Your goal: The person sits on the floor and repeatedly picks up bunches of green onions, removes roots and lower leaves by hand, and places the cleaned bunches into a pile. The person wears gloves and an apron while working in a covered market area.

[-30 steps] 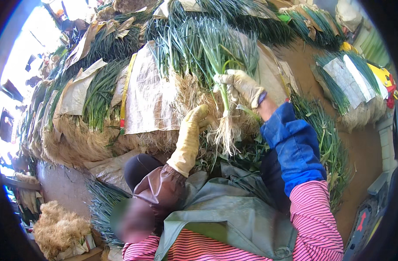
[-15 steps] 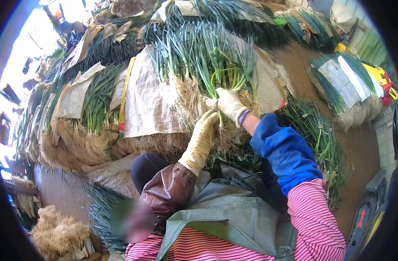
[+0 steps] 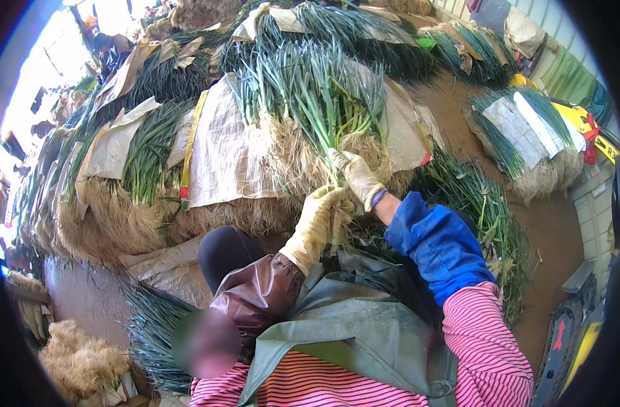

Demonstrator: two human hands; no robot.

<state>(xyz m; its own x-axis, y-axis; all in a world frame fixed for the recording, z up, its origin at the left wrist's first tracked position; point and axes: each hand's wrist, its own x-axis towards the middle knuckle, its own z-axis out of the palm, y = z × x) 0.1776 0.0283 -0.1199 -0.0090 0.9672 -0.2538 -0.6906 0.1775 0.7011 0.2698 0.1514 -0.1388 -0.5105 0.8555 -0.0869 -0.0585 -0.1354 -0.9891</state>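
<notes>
While the gloved right hand [image 3: 357,178] is pinching a green onion stalk [image 3: 334,178] between nearly closed fingers, the left hand [image 3: 320,220] is gripping its lower end with curled fingers. The stalk is standing before the onion pile [image 3: 289,159], its leaves overlapping those behind.

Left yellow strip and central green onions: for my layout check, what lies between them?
In the head view, pale woven sheeting lies between the left yellow strip and the central green onions.
</notes>
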